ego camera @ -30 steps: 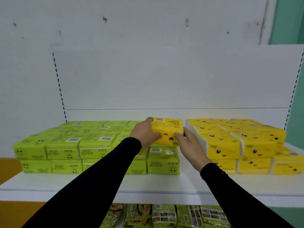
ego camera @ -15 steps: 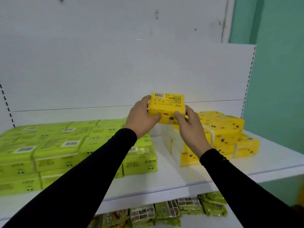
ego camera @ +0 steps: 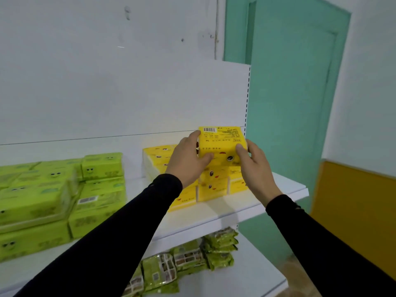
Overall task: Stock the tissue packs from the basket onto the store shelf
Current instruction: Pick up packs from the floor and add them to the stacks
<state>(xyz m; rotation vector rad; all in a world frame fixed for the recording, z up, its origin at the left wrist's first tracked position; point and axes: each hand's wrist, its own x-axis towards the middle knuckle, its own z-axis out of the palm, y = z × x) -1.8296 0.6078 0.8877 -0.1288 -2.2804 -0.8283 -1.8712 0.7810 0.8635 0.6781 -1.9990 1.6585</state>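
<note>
In the head view, the left hand (ego camera: 188,161) and the right hand (ego camera: 255,166) both hold one yellow tissue pack (ego camera: 221,144), and each grip is curled round a side of it with a thumb on the front. The pack is up in the air, just above the yellow stack (ego camera: 212,181) that sits on the shelf (ego camera: 214,217). The yellow stack is the landmark here. The green packs (ego camera: 64,189) lie well to the left of it. The end of the shelf is just to the right of it, and past that there is only a green door (ego camera: 289,103). Below it, on a lower shelf, lie green bags (ego camera: 192,256). The basket is not in view. I think a few things could go wrong. The stack stands close to the end of the shelf, so a pack set down too far right could slide off and fall. The packs look soft and slippery, so a push could knock the top ones loose. The hands also hide part of the stack, so the person may not see where the pack lands.
</note>
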